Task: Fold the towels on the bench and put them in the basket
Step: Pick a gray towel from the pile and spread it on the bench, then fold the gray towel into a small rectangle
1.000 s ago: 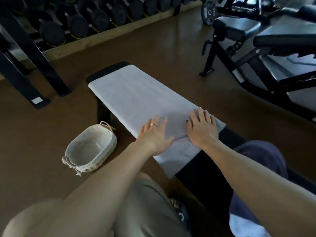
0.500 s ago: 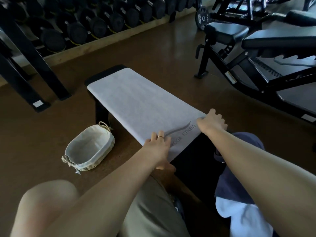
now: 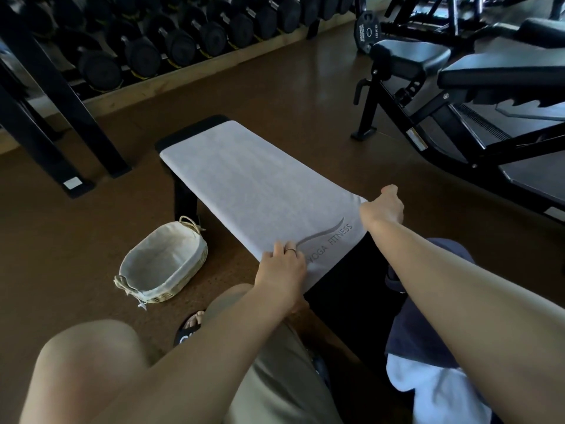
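The grey towel [image 3: 253, 185] reads "YOGA FITNESS" — the black weight plate [image 3: 367, 31] reads "10KG"

Both hands [image 3: 331, 237] grip the grey towel's [image 3: 244, 185] near corners.

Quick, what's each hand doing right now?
Left hand: grips the near left corner of the grey rectangular cloth towel.
Right hand: grips its near right corner.

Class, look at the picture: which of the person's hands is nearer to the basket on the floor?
Left. The left hand grips the towel's near corner on the basket side of the bench. The right hand holds the towel's other near corner, on the far side.
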`<state>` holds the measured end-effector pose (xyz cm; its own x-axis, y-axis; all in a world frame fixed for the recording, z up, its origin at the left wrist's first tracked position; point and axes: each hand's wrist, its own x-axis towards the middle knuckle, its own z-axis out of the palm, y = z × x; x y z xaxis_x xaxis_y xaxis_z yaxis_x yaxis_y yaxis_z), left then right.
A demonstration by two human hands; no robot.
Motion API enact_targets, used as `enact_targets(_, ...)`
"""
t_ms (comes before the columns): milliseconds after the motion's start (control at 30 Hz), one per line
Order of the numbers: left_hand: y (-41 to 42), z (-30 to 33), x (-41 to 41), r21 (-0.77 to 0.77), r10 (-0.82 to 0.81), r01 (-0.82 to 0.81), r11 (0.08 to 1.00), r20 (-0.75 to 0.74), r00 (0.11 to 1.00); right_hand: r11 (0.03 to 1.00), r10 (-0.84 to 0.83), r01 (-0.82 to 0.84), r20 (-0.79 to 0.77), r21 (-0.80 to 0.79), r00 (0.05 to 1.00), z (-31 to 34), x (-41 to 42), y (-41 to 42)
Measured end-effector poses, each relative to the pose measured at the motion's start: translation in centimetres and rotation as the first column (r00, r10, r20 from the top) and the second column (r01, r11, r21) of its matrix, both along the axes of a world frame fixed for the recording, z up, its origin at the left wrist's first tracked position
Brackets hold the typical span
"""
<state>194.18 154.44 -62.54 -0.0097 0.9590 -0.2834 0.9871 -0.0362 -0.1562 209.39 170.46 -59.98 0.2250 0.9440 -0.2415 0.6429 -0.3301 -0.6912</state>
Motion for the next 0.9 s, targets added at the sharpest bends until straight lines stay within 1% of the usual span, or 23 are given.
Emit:
enact_targets(67, -0.2, -0.1, 0.1, 0.021, 0.000, 0.000, 1.000, -0.019, 1.000, 1.000, -0.005, 0.005, -0.030, 0.001, 1.000, 0.2, -0.2, 0.0)
enact_targets(133, -0.3, 0.1, 0.1, 0.032, -0.003, 0.003, 0.999, -0.004, 1.000, 1.000, -0.024, 0.025, -0.067, 0.009, 0.997, 0.3, -0.3, 0.1)
enact_targets(267, -0.4, 1.4, -0.2, 0.023, 0.028, -0.031, 0.999, 0.127, 0.992, 0.997, -0.065, 0.070, -0.149, 0.030, 0.987, 0.7, -0.4, 0.0)
enact_targets(367, -0.1, 2.5, -1.0, -0.049, 0.076, -0.067, 0.997, 0.243, 0.967, 0.994, -0.074, 0.085, -0.174, 0.061, 0.982, 0.9, -0.4, 0.2)
enact_targets(433, 0.3, 3.7, -2.0, -0.129, 0.133, -0.096, 0.987, 0.316, 0.939, 0.990, -0.093, 0.111, -0.187, 0.087, 0.978, 1.2, -0.7, 0.4)
enact_targets(500, 0.9, 4.8, -3.3, -0.177, 0.175, -0.115, 0.977, 0.377, 0.910, 0.985, -0.103, 0.128, -0.207, 0.114, 0.973, 1.5, -1.4, 0.9)
enact_targets(567, 1.3, 6.0, -5.0, -0.190, 0.219, -0.148, 0.970, 0.443, 0.869, 0.983, -0.103, 0.132, -0.216, 0.125, 0.971, 2.5, -2.4, 1.2)
enact_targets(667, 2.0, 7.5, -7.5, -0.165, 0.253, -0.193, 0.967, 0.564, 0.786, 0.978, -0.113, 0.158, -0.287, 0.137, 0.951, 4.0, -4.2, 2.1)
enact_targets(733, 2.5, 8.4, -9.3, -0.125, 0.256, -0.232, 0.965, 0.661, 0.706, 0.977, -0.085, 0.141, -0.312, 0.162, 0.946, 4.8, -5.7, 2.9)
enact_targets(767, 2.5, 8.9, -10.3, -0.116, 0.273, -0.279, 0.953, 0.725, 0.632, 0.976, -0.072, 0.133, -0.323, 0.170, 0.944, 5.1, -6.5, 3.4)
enact_targets(833, 2.7, 9.5, -12.6, -0.133, 0.308, -0.386, 0.913, 0.844, 0.439, 0.976, -0.040, 0.110, -0.340, 0.189, 0.940, 5.7, -8.2, 4.5)
enact_targets(900, 2.9, 9.7, -14.9, -0.171, 0.318, -0.477, 0.862, 0.916, 0.247, 0.979, -0.011, 0.081, -0.341, 0.190, 0.940, 6.4, -10.0, 5.9)
